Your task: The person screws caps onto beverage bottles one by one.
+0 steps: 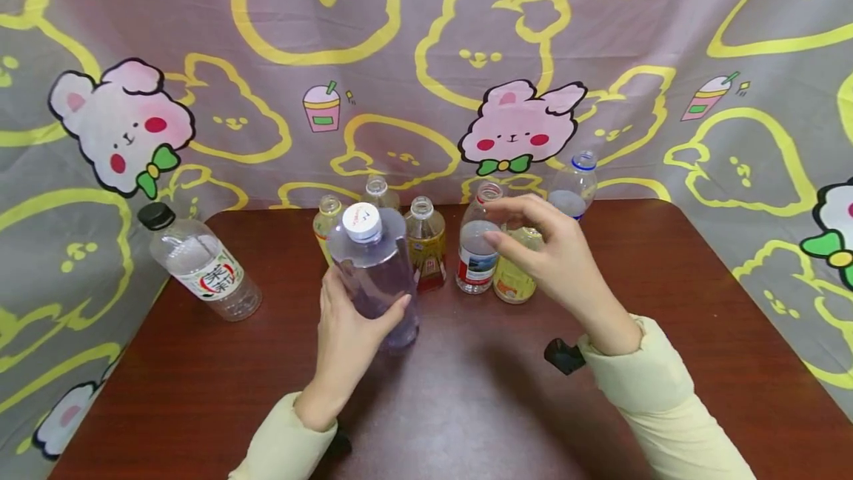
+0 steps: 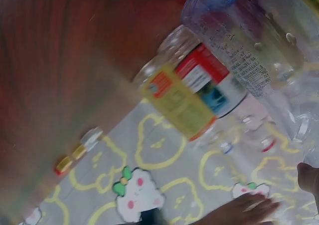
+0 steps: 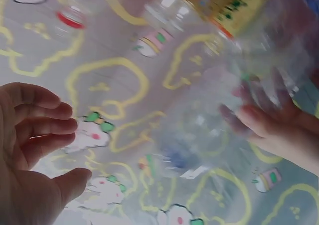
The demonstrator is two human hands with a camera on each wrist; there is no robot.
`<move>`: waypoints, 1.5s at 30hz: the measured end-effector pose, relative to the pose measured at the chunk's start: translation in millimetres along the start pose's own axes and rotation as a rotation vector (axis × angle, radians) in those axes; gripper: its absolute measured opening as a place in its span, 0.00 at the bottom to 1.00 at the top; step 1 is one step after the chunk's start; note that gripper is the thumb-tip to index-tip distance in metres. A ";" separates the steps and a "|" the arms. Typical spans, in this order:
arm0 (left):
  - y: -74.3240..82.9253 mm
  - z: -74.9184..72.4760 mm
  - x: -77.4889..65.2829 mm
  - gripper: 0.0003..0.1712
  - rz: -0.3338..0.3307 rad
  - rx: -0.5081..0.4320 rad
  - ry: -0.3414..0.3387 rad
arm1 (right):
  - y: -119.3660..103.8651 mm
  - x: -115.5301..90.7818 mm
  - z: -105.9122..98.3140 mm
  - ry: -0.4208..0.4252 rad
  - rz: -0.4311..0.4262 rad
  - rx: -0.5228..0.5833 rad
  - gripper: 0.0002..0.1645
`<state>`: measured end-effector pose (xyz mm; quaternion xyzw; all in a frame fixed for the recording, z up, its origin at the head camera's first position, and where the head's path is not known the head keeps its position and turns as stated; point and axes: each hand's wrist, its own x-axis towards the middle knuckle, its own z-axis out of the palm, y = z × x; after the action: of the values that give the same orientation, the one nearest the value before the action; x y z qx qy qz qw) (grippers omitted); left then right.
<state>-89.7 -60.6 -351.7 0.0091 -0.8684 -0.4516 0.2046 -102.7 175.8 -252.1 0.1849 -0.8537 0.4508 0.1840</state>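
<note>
My left hand [image 1: 356, 332] grips a large purple-tinted clear bottle [image 1: 373, 280] low on its body, thumb across the front. The bottle stands out in front of the others, a white cap [image 1: 362, 222] on its top. My right hand [image 1: 546, 243] is raised to the right, fingers bent and thumb apart, with nothing between them. In the head view its fingertips overlap a red-ringed bottle [image 1: 476, 254] with a red and blue label. The right wrist view shows this right hand [image 3: 40, 145] at the left and the left hand [image 3: 274, 130] on the blurred bottle.
Behind the held bottle stand uncapped bottles, among them a gold-and-red-labelled one [image 1: 426, 243], a yellow-labelled one [image 1: 514, 280] and a blue-ringed one [image 1: 569, 195]. A jasmine-labelled bottle [image 1: 206, 265] with a black cap stands at the left. A patterned cloth [image 1: 413, 95] hangs behind the brown table [image 1: 466, 406].
</note>
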 end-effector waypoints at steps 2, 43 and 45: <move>-5.2 -8.1 3.9 0.54 -0.009 -0.002 0.033 | 7.0 -4.5 -9.6 0.043 0.032 0.007 0.16; -82.9 -64.7 71.8 0.55 -0.182 -0.029 0.305 | 177.7 -156.3 -119.5 -0.186 0.606 -0.361 0.20; -84.3 -66.4 73.0 0.55 -0.204 -0.030 0.305 | 180.4 -159.8 -117.8 -0.208 0.613 -0.359 0.20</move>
<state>-146.7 -177.0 -359.1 0.1626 -0.8150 -0.4763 0.2872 -34.2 393.2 -393.6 -0.0698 -0.9490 0.3070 -0.0178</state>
